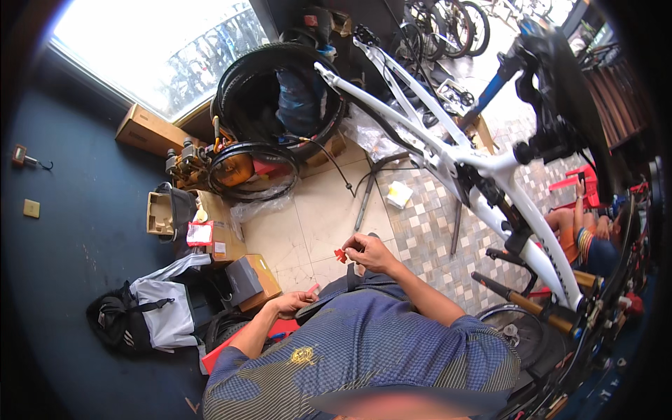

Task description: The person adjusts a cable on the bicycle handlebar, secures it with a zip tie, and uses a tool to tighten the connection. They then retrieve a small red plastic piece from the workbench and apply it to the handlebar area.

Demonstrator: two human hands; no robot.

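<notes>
My right hand (pixel 369 253) is in front of my lap, thumb and fingers pinched on a small red piece (pixel 340 255) with a jagged outline. Its exact kind is too small to make out. Lower and to the left, my left hand (pixel 294 304) is close to my dark clothing with its fingers curled in. A short pinkish-red strip (pixel 313 288) shows just past these fingers; whether they grip it is unclear. To the right, a white bicycle frame (pixel 448 150) hangs at an angle, apart from both hands.
Tyres (pixel 224 91) and wheel rims (pixel 255 175) lean at the back left. Cardboard boxes (pixel 262 280) and a black-and-white bag (pixel 161 315) are on my left. A metal stand leg (pixel 364 203) crosses the floor ahead. Another person (pixel 584 231) sits at the far right.
</notes>
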